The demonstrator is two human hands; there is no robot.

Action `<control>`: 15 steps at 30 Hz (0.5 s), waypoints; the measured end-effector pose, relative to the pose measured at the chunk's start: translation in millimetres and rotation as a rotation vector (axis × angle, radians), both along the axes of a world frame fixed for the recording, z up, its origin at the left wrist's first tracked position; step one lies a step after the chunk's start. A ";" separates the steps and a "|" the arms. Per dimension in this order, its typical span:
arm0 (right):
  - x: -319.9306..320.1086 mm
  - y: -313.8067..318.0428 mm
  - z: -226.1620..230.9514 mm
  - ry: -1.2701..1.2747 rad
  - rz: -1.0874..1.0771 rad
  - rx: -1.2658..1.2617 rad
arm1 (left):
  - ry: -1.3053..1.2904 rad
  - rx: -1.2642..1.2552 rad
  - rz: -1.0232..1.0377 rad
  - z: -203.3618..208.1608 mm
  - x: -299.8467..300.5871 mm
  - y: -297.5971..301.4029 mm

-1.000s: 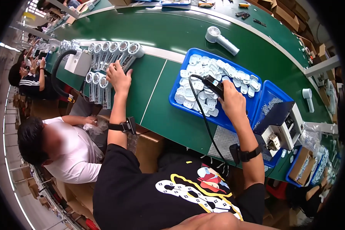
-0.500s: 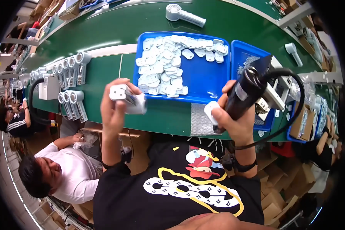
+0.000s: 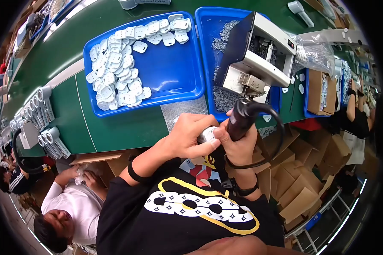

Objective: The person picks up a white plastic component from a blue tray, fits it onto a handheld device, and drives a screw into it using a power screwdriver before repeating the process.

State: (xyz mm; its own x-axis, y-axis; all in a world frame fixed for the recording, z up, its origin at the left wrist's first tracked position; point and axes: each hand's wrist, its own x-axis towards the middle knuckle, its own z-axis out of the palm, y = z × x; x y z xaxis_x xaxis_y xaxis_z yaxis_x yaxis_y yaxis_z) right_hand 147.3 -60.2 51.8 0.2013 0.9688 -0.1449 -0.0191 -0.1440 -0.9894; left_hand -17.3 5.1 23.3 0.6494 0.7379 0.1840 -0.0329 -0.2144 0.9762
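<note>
- My left grip (image 3: pixel 183 138): closed round a white part (image 3: pixel 207 134).
- My right grip (image 3: pixel 241 148): wrapped on black driver (image 3: pixel 238 125).
- I see 2 blue trays (image 3: pixel 170 68) on table (image 3: pixel 117 132).

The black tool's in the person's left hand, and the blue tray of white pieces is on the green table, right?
Not quite: the head view shows the black tool in the right hand. The blue tray is on the green table.
</note>
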 end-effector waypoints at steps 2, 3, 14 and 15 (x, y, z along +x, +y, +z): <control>2.0 11.9 8.8 0.034 -0.139 0.197 | -0.030 -0.014 0.022 -3.8 1.0 1.2; 7.0 22.4 22.9 0.002 -0.199 0.387 | -0.058 -0.020 0.048 -5.3 0.7 1.8; 17.7 80.1 54.7 0.031 -0.341 0.595 | -0.094 0.062 0.204 -14.3 14.9 -2.6; 12.1 74.8 60.5 0.145 -0.304 0.652 | -0.086 0.062 0.209 -14.5 14.3 -2.9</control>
